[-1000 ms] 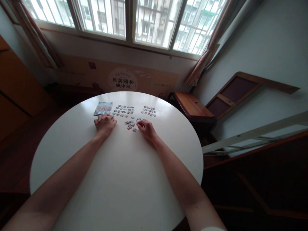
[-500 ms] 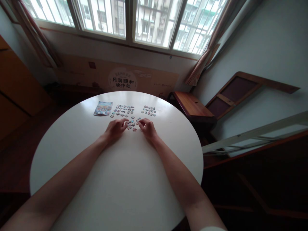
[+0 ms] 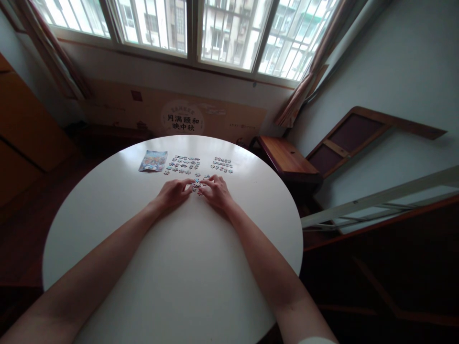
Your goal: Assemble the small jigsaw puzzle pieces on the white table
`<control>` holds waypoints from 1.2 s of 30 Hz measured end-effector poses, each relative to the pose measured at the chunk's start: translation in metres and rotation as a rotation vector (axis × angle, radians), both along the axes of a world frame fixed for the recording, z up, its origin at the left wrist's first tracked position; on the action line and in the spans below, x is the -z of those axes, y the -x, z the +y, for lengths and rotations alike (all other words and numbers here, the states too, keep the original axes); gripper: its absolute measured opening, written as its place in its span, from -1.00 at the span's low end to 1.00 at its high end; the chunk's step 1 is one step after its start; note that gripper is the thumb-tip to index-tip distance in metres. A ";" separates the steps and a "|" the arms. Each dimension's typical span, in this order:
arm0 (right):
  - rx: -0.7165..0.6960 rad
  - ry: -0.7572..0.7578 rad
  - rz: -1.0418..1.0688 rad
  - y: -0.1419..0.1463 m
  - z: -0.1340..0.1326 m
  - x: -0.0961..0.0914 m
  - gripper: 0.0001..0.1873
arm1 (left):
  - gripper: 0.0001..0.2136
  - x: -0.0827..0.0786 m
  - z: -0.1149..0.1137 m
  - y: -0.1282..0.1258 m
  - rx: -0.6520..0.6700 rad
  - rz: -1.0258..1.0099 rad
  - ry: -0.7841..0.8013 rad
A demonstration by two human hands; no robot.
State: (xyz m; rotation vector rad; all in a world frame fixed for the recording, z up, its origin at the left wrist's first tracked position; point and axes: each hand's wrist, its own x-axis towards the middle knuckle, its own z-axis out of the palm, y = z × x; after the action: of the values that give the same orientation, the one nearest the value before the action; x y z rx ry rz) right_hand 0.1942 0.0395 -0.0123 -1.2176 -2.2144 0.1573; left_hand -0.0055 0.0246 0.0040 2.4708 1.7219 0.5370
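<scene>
A small cluster of jigsaw puzzle pieces (image 3: 197, 186) lies on the white round table (image 3: 193, 248), between my two hands. My left hand (image 3: 175, 191) rests at the cluster's left side, thumb and forefinger apart with their tips at the pieces. From the right, my right hand (image 3: 215, 191) reaches in, its thumb and forefinger also apart and touching or almost touching the pieces. Fingers cover part of the cluster, and I cannot make out single pieces there. Beyond my left hand, more puzzle pieces (image 3: 182, 165) lie in loose rows. Another group of puzzle pieces (image 3: 222, 165) sits beyond my right hand.
A printed picture sheet or packet (image 3: 153, 161) lies at the table's far left. A wooden stool or bench (image 3: 287, 155) stands past the table's right edge. Behind the table are a wall with a printed banner (image 3: 182, 119) and barred windows (image 3: 229, 36).
My right hand has moved slightly left, and its thumb and forefinger have spread around the cluster. My left hand has shifted only a little. The gap between the hands is narrower.
</scene>
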 end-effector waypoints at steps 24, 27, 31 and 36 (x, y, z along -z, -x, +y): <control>-0.065 -0.012 0.116 -0.001 0.003 0.006 -0.77 | -0.68 0.002 0.002 0.001 0.045 -0.028 -0.051; -0.069 -0.009 0.131 -0.001 0.004 0.006 -0.77 | -0.68 0.002 0.001 0.001 0.045 -0.029 -0.052; -0.061 0.000 0.159 -0.001 0.004 0.007 -0.80 | -0.67 0.001 0.001 0.001 0.033 -0.036 -0.043; -0.089 0.011 0.144 -0.001 0.003 0.007 -0.77 | -0.68 0.002 0.002 0.001 0.035 -0.043 -0.033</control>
State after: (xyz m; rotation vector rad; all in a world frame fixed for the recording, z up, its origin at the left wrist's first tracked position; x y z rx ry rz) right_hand 0.1955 0.0429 -0.0192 -1.0790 -2.1453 0.2845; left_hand -0.0068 0.0267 0.0017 2.4877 1.6648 0.6152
